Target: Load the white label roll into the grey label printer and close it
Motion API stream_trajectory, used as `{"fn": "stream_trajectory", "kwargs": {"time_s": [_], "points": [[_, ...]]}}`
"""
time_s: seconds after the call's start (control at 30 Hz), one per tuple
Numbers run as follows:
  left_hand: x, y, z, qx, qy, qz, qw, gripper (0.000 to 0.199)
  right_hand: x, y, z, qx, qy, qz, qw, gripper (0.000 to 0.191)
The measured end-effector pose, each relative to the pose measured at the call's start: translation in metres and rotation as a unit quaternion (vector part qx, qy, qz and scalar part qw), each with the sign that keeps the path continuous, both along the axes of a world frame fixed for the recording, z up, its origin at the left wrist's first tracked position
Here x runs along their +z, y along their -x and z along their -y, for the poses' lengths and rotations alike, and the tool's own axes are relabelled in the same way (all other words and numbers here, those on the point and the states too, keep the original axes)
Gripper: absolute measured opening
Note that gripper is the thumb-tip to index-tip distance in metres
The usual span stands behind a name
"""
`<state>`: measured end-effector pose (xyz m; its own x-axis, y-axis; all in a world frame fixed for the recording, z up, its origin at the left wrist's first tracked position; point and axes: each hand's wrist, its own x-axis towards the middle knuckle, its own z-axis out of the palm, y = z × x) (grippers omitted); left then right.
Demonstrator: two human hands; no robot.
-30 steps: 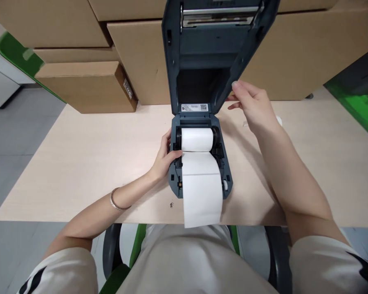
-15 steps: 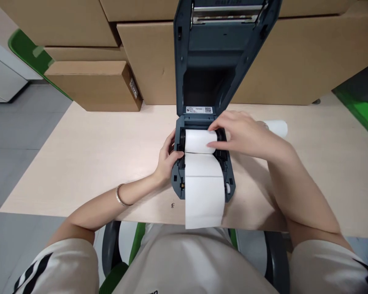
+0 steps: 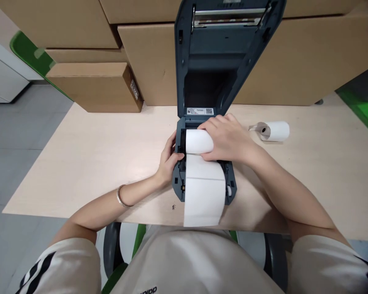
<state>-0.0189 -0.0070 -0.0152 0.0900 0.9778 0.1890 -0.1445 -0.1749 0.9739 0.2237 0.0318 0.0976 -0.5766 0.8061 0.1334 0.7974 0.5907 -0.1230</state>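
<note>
A dark grey label printer (image 3: 179, 179) stands on the table with its lid (image 3: 214, 61) raised. In its bay lies a white label roll (image 3: 198, 141), and a strip of labels (image 3: 204, 200) runs from it over the front, down past the table edge. My left hand (image 3: 169, 159) grips the printer's left side, thumb on the rim and fingers behind it, partly hidden. Around the right part of the roll my right hand (image 3: 225, 139) is closed, with fingers at the back and thumb at the front. It covers the roll's right end.
Another small white roll (image 3: 276, 131) with a loose tail lies on the table (image 3: 110, 151) to the right. A flat cardboard box (image 3: 88, 92) rests at the back left. Larger cardboard boxes (image 3: 294, 61) line the rear edge, behind the raised lid.
My right hand has moved left and closed farther over the label roll, uncovering the other roll at the right. My left hand keeps its place on the printer.
</note>
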Motion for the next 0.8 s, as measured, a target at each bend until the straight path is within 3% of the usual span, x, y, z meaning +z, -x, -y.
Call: {"fn": "stream_trajectory", "kwargs": {"time_s": [0.13,0.23,0.33,0.47,0.67,0.8], "points": [[-0.009,0.001,-0.004,-0.012,-0.023,-0.001,1.000,0.078,0.034,-0.017,0.014,-0.012,-0.036,-0.079,0.996,0.062],[-0.012,-0.001,-0.004,-0.018,-0.033,0.015,0.999,0.076,0.067,-0.054,0.028,-0.032,-0.010,-0.143,0.989,0.069],[-0.011,-0.002,-0.003,-0.021,-0.043,0.027,0.999,0.071,0.080,-0.100,0.026,-0.142,0.056,-0.132,0.979,0.075],[-0.011,-0.001,-0.004,-0.029,-0.047,0.017,0.998,0.072,0.056,-0.131,-0.007,-0.211,0.104,-0.009,0.972,0.077],[-0.011,0.004,-0.005,-0.033,-0.036,0.001,0.999,0.074,0.002,-0.112,-0.053,-0.201,0.213,0.015,0.956,0.075],[-0.009,0.002,-0.001,-0.032,-0.026,-0.005,0.999,0.075,-0.012,-0.105,-0.060,-0.206,0.254,-0.001,0.945,0.080]]}}
